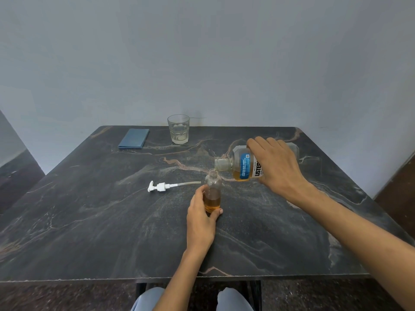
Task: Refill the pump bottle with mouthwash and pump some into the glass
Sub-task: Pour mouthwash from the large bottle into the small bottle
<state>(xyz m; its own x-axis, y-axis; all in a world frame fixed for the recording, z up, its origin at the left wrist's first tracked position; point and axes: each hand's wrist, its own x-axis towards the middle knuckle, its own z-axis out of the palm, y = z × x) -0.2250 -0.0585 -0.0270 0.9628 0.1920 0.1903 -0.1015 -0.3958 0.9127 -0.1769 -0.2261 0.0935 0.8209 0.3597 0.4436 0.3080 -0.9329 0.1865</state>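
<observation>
A small clear pump bottle stands upright on the dark marble table, uncapped, with amber liquid in its lower part. My left hand grips it near the base. My right hand holds a clear mouthwash bottle with a blue label, tipped sideways with its open neck just above the small bottle's mouth. A little amber liquid lies in its lower side. The white pump head with its tube lies on the table to the left. An empty-looking glass stands at the far edge.
A folded blue cloth lies at the far left of the table, beside the glass. A pale wall rises right behind the table. My knees show below the near edge.
</observation>
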